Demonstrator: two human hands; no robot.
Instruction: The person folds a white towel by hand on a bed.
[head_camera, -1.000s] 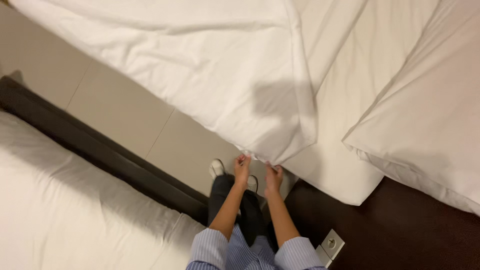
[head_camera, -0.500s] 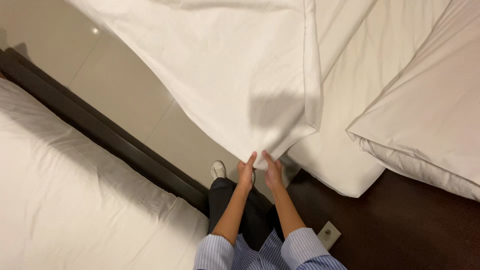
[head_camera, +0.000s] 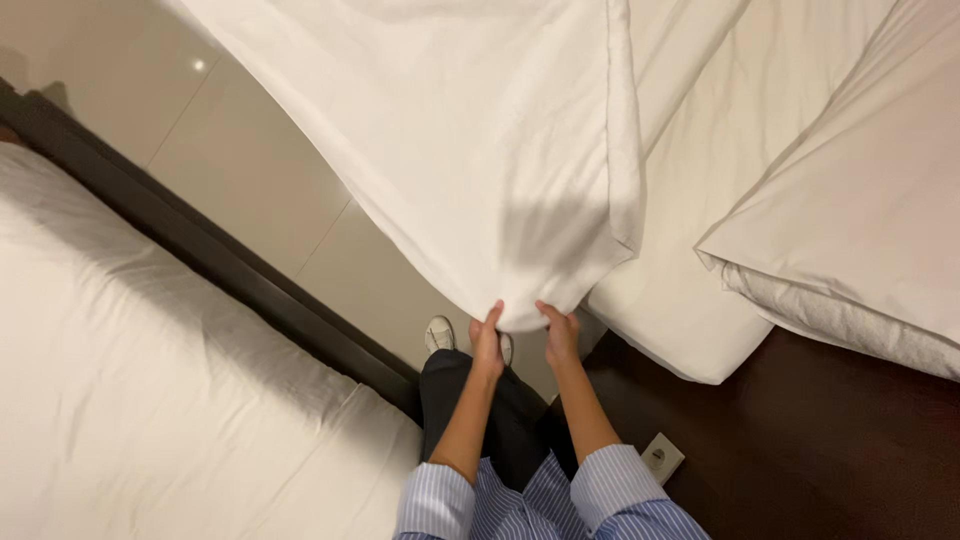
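Far left: white mattress (head_camera: 150, 400) of a second bed, bare sheet, with a dark wooden bed frame (head_camera: 220, 265) running diagonally along its edge. Beige tiled floor (head_camera: 250, 170) fills the gap between the two beds; the person stands there, one white shoe (head_camera: 438, 333) showing past dark trousers.

Centre: left hand (head_camera: 487, 340) and right hand (head_camera: 560, 335) side by side, both pinched closed on the bottom corner of a white duvet cover (head_camera: 480, 140). The fabric hangs up and away from that corner in one broad sheet, lifted off the floor, seemingly so it stays clean and spreads flat. Hemmed edge runs along its right side. Blue striped sleeves (head_camera: 610, 485) rolled at the forearms.

Right: second mattress corner (head_camera: 690, 310) under the cover's edge, a white duvet (head_camera: 860, 220) with folded layers lying on top, overhanging the edge. Dark wood floor (head_camera: 850, 440) below, with a small white floor socket (head_camera: 660, 456) just beside the right sleeve.
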